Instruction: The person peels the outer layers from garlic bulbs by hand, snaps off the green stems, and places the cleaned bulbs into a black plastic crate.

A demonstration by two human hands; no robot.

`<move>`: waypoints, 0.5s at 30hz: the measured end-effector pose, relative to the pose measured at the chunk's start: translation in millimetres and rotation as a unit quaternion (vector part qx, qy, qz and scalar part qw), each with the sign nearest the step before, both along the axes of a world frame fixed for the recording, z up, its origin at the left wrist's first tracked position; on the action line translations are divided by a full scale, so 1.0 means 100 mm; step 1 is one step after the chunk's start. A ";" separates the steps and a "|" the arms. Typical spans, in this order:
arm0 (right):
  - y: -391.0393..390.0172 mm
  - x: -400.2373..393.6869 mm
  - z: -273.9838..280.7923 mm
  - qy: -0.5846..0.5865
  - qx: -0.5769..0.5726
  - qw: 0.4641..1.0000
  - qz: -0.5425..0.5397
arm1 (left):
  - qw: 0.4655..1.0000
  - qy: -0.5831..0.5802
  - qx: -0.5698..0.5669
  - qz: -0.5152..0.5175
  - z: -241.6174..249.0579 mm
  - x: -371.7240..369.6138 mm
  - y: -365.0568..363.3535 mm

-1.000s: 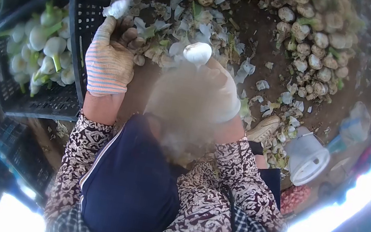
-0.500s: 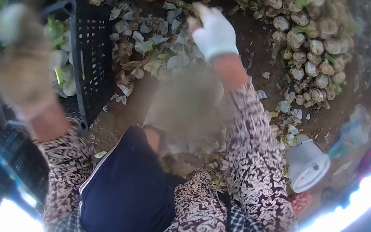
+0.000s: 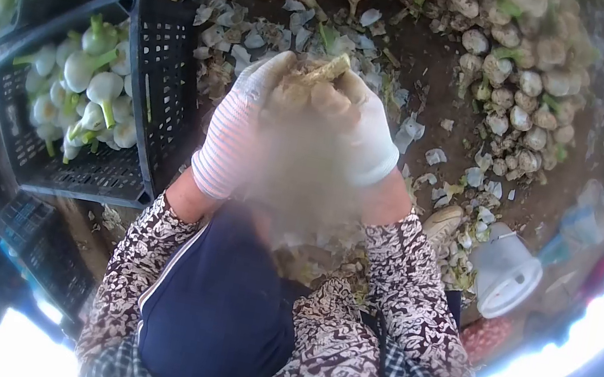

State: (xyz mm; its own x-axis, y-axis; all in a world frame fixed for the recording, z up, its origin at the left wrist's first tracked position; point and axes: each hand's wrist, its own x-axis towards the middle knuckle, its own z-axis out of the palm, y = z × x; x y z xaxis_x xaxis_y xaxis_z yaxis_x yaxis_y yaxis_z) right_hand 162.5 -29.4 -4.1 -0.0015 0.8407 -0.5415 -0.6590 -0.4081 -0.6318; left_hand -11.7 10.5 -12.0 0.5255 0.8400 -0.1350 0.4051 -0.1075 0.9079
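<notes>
My left hand [image 3: 229, 135], in a striped glove, and my right hand [image 3: 372, 140], in a white glove, meet in front of me. Between them is an unpeeled garlic bulb [image 3: 328, 70], its cut stem pointing up to the right. Fingers of both hands are closed around it, and a smudge on the lens hides their lower parts. To my left, a black plastic crate [image 3: 149, 73] holds clean white garlic bulbs [image 3: 104, 85] with short green stems. Beyond my hands lies a heap of dirty garlic bulbs [image 3: 463, 5].
Loose garlic skins [image 3: 228, 34] litter the ground ahead. A white bucket [image 3: 504, 277] lies tipped at the right, with more bulbs [image 3: 523, 118] beyond it. Another dark crate [image 3: 38, 239] stands at the lower left.
My left hand has come back from over the crate, where it held a pale bulb. My right hand has drawn back from the heap, and both now hold a garlic bulb.
</notes>
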 end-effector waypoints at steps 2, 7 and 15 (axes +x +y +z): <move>-0.07 -0.08 -0.01 -0.013 0.013 1.000 -0.010 | 0.996 0.028 0.086 -0.014 0.11 0.00 -0.02; -0.13 -0.09 0.12 0.017 0.003 1.000 0.017 | 0.984 0.051 0.169 -0.032 0.30 0.01 -0.03; -0.23 0.10 0.12 0.050 0.010 0.997 0.049 | 0.990 -0.117 -0.083 0.006 0.31 0.00 -0.05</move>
State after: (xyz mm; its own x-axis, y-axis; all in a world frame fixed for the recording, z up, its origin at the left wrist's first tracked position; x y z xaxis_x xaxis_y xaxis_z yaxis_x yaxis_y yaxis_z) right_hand 172.4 -52.3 7.4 -0.1380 0.8446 -0.5173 -0.6764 -0.4619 -0.5737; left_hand -11.3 5.4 18.8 0.5480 0.8234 -0.1476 0.1828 0.0543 0.9816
